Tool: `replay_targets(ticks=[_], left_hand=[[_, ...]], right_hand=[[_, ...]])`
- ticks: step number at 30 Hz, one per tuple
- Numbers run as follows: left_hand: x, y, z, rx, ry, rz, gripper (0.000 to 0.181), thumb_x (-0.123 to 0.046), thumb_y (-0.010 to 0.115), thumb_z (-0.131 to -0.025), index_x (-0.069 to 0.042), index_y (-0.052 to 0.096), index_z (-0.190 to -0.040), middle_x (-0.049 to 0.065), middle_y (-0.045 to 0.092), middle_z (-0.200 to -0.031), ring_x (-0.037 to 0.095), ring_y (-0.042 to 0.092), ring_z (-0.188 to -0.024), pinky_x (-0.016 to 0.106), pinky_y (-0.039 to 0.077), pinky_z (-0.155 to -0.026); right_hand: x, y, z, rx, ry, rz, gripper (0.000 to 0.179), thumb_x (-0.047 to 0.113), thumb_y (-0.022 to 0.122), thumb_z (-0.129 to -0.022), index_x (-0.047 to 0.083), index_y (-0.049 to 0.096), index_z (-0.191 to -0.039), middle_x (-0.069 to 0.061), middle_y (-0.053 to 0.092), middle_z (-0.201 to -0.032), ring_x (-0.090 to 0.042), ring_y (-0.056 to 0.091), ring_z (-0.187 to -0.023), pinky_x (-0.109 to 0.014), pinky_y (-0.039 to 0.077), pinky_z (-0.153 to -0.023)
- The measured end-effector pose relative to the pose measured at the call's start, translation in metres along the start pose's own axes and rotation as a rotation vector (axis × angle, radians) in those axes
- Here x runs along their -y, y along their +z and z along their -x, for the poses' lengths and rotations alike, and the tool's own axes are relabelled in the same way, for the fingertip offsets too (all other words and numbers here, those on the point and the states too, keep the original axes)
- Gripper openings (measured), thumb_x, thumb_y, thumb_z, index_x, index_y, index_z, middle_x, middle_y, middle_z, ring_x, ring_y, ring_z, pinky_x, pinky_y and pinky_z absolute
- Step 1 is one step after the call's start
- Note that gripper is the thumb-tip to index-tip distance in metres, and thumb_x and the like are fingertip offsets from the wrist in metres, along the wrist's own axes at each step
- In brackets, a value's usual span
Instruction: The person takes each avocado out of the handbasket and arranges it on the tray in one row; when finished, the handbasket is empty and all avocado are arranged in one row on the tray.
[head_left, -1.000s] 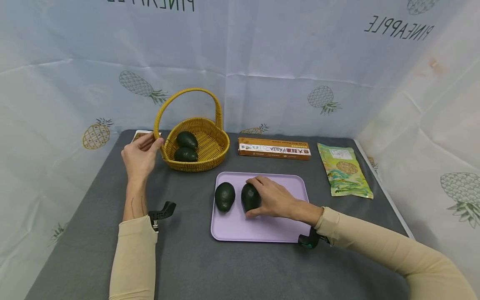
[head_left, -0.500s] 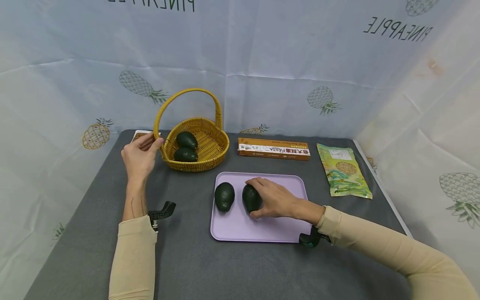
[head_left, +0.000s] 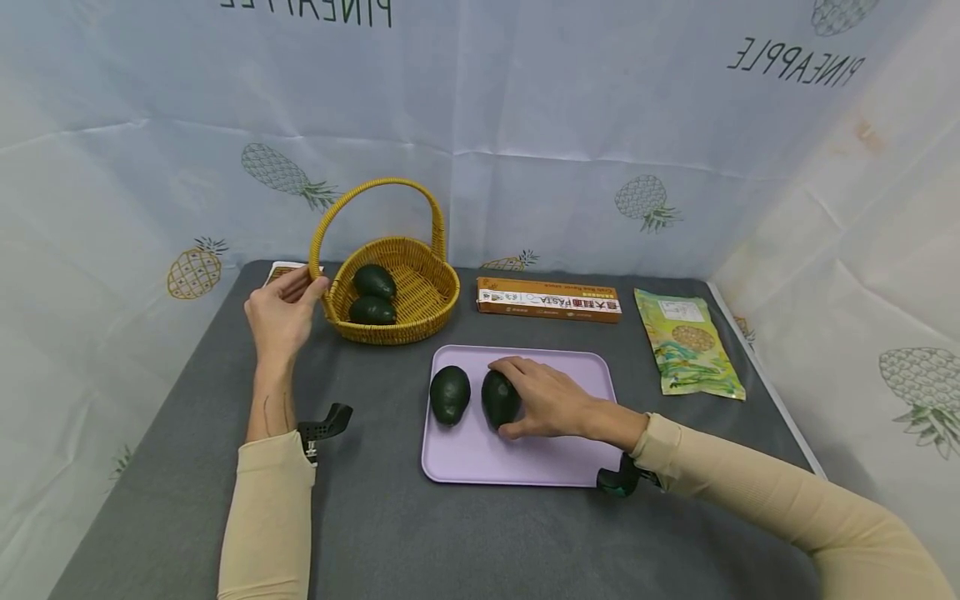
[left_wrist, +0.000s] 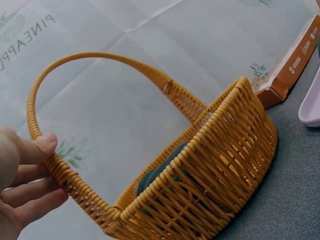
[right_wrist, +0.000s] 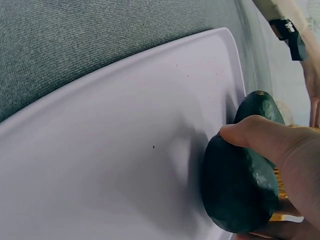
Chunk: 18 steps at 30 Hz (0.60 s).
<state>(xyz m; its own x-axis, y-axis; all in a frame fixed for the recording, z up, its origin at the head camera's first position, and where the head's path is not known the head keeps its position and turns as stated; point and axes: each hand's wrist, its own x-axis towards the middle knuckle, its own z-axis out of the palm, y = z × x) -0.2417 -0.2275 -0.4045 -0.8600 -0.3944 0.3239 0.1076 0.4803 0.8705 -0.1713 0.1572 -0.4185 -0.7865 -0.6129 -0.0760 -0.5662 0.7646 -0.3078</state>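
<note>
My left hand (head_left: 277,321) pinches the left side of the yellow wicker basket's arched handle (left_wrist: 65,175), thumb in front and fingers behind. Two dark green avocados (head_left: 373,295) lie in the left part of the basket (head_left: 420,321). Over the lilac tray (head_left: 465,462), my right hand (head_left: 551,400) grips one avocado (right_wrist: 237,185) between thumb and fingers. Its thumb lies at the narrow end, as the right wrist view shows; the fingertips are partly hidden behind the fruit. Another avocado (head_left: 450,396) sits untouched at the tray's left side.
Behind the tray lies an orange pasta box (head_left: 547,300). A green and yellow food packet (head_left: 690,342) is at the right on the grey table (head_left: 375,517). A small, mostly hidden item (head_left: 282,270) lies behind my left hand. A pineapple-print cloth (head_left: 525,100) hangs at the back.
My right thumb has come in slightly along the gripped avocado, which has shifted only a little on the tray. My left hand and the basket stay in place.
</note>
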Motion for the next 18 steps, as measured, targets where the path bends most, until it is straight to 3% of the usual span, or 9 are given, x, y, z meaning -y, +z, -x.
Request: replay_targets(ticks=[10,14,18], left_hand=[[0.001,0.0,-0.001,-0.005,0.028,-0.003,0.053,-0.046,0.075,-0.095,-0.01,0.073,-0.134,0.014,0.075,-0.126,0.027,0.074,-0.116,0.026,0.062,-0.097],[0.0,0.0,-0.001,0.0,0.022,0.0,0.053,-0.046,0.075,-0.095,-0.011,0.073,-0.134,0.013,0.075,-0.126,0.026,0.074,-0.117,0.027,0.062,-0.097],[0.001,-0.001,-0.001,-0.005,0.02,-0.003,0.053,-0.046,0.075,-0.095,-0.011,0.073,-0.134,0.013,0.075,-0.126,0.027,0.074,-0.117,0.026,0.062,-0.097]], right_hand=[[0.001,-0.013,-0.007,0.026,-0.019,-0.049,0.098,0.051,0.088,-0.081,0.013,0.041,-0.159,-0.012,0.05,-0.157,-0.032,0.057,-0.138,-0.054,0.054,-0.109],[-0.001,-0.038,-0.023,0.082,-0.096,-0.18,0.093,0.051,0.081,-0.089,0.014,0.037,-0.162,-0.008,0.044,-0.163,-0.028,0.046,-0.149,-0.053,0.045,-0.12],[-0.004,-0.073,-0.054,0.173,-0.175,-0.295,0.09,0.046,0.079,-0.094,0.015,0.034,-0.164,-0.004,0.039,-0.168,-0.026,0.038,-0.154,-0.048,0.036,-0.128]])
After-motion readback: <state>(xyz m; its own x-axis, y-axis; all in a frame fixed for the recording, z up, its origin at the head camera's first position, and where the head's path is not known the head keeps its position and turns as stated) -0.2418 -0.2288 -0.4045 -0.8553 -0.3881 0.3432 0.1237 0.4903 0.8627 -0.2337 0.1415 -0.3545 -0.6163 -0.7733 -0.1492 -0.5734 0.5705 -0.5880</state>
